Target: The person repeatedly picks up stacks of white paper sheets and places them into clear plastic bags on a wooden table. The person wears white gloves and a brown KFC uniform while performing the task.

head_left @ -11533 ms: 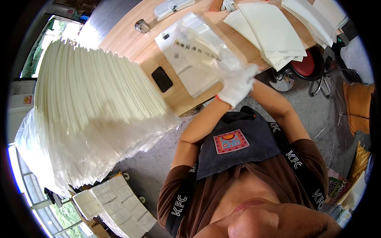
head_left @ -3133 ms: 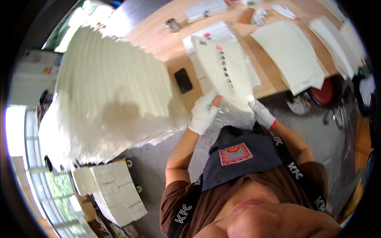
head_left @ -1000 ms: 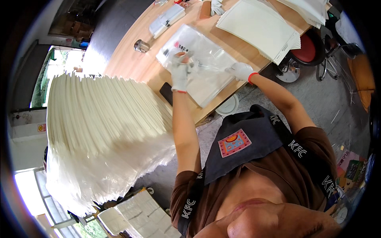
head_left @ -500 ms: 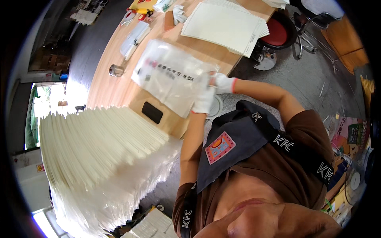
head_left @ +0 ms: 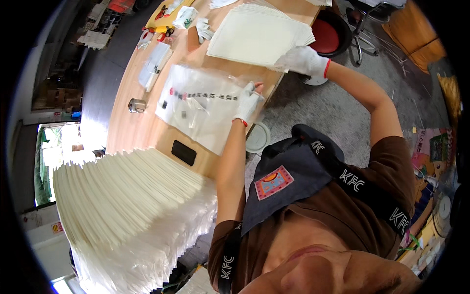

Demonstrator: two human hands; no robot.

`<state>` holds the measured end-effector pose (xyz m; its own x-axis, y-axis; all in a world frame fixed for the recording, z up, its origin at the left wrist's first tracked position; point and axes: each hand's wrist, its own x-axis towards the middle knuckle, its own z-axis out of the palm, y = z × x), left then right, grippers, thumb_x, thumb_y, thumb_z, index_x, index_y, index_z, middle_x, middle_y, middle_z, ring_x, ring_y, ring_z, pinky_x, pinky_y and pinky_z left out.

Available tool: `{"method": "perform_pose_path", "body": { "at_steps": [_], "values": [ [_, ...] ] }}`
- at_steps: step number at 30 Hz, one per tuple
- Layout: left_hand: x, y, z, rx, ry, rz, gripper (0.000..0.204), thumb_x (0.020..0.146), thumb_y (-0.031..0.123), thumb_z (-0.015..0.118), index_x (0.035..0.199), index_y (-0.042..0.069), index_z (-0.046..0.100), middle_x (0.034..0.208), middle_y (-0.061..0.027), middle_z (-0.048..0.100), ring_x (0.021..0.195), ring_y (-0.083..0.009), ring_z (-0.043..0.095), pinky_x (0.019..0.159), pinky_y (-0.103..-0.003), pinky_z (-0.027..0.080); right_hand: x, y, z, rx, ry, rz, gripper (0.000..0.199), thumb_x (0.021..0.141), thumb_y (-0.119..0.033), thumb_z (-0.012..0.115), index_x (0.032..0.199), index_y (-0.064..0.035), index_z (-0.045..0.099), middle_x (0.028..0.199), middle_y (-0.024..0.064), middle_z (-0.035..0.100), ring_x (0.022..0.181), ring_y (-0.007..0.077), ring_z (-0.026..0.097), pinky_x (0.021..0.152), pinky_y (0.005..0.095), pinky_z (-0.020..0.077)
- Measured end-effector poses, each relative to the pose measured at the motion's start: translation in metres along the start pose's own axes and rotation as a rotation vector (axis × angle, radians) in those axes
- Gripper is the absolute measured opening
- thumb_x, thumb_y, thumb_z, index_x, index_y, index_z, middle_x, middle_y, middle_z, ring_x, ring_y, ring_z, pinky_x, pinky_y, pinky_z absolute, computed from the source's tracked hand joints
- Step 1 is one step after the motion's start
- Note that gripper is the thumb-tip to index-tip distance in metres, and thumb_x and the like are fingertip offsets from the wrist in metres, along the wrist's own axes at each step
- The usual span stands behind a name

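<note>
My left hand (head_left: pixel 249 102), in a white glove with bare fingertips, pinches the right-hand edge of a clear plastic bag (head_left: pixel 196 108). The bag lies flat on the table, with dark printing across it and whitish contents showing through. My right hand (head_left: pixel 303 61), also gloved in white, is at the near right corner of a fanned stack of large off-white sheets (head_left: pixel 259 32). Its fingers stretch leftward over that corner, and their tips are hard to make out against the paper.
A black phone (head_left: pixel 184 152) and a small metal-and-glass cup (head_left: pixel 137 105) rest on the wooden table (head_left: pixel 125 130). Packed plastic sleeves (head_left: pixel 155 66) and a white glove (head_left: pixel 204 29) lie farther back. A tall pile of bagged sheets (head_left: pixel 132 196) stands at left. A red-seated stool (head_left: pixel 325 36) is beyond the table's right edge.
My right hand has left the bag and moved right and away to the sheet stack. My left hand stays at the bag's edge. The whole view has shifted slightly.
</note>
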<state>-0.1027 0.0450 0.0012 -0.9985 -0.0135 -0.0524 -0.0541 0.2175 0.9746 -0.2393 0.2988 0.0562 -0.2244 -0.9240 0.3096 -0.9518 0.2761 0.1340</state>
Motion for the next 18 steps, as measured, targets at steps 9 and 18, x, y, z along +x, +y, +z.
{"method": "perform_pose_path", "body": {
  "at_steps": [9, 18],
  "values": [
    [-0.048, 0.028, -0.028, -0.431, 0.156, -0.358, 0.029, 0.083, 0.011, 0.054, 0.106, -0.006, 0.059, 0.091, -0.0128, 0.065, 0.075, -0.0212, 0.065, 0.064, -0.031, 0.053, -0.005, -0.093, -0.047, 0.397, -0.079, 0.636, 0.035, 0.083, -0.038, 0.061, 0.102, -0.0091, 0.064, 0.105, 0.0153, 0.062, 0.099, 0.025, 0.061, 0.089, 0.0352, 0.0457],
    [-0.072, 0.098, 0.05, 0.966, -0.068, -0.338, 0.075, 0.083, 0.018, 0.055, 0.145, 0.003, 0.017, 0.137, -0.0232, 0.041, 0.107, -0.0265, 0.059, 0.083, -0.035, 0.05, 0.016, -0.142, 0.026, 1.283, 0.154, 0.996, 0.06, 0.082, -0.043, 0.064, 0.125, -0.002, 0.052, 0.119, 0.0134, 0.059, 0.109, 0.0231, 0.056, 0.092, 0.0326, 0.0422]
  ]
}}
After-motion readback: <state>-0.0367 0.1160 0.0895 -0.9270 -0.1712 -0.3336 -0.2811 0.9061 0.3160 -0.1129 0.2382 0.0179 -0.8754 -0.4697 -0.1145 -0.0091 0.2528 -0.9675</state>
